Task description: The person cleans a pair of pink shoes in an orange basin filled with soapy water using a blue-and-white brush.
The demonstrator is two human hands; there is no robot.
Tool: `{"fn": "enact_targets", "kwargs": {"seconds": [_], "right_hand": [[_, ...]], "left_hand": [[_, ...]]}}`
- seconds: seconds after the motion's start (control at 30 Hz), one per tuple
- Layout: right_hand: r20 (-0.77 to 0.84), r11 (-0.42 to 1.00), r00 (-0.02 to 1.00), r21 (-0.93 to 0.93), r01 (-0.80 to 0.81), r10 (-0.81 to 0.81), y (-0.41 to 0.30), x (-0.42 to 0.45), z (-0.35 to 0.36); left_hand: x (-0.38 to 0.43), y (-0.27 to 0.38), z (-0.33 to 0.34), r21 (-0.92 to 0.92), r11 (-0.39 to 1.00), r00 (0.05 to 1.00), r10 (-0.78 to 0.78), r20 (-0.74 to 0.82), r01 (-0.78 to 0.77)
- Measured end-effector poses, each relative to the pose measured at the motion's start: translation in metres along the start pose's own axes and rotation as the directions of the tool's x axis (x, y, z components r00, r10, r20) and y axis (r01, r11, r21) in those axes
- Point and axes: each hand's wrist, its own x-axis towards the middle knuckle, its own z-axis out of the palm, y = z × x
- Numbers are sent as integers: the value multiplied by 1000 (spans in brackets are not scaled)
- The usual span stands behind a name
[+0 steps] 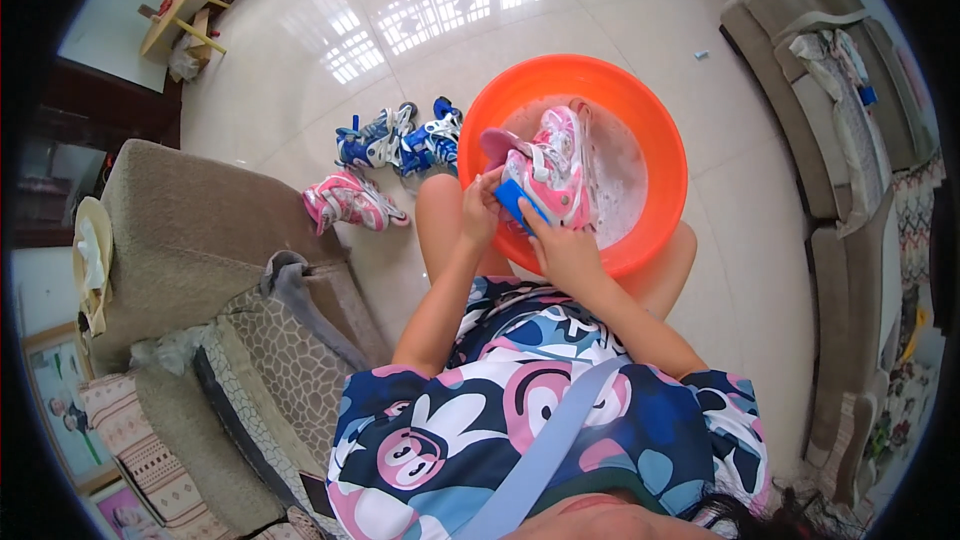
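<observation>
An orange plastic basin stands on the floor before me, with sudsy water in it. A pink and white inline skate lies in the basin, its cuff towards the left rim. My right hand grips a blue brush or scrubbing block against the skate's near side. At the near left of the skate, my left hand has its fingers close to the blue block and the boot; whether they pinch the boot's edge I cannot tell.
Left of the basin, blue and white inline skates and another pink skate stand on the tiled floor. A brown sofa is at the left, another sofa at the right. A small blue piece lies beyond the basin.
</observation>
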Motion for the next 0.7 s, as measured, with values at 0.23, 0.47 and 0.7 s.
{"fn": "enact_targets", "kwargs": {"seconds": [0.23, 0.47, 0.7], "right_hand": [[266, 979, 948, 56, -197, 176, -3, 9, -2], [247, 976, 949, 47, -212, 194, -3, 27, -2], [240, 988, 961, 30, -150, 139, -2, 3, -1]], "left_hand": [[-1, -1, -9, -81, 996, 1000, -24, -17, 23], [1, -9, -17, -82, 997, 997, 8, -72, -14], [-5, 1, -2, 88, 996, 997, 17, -75, -10]]}}
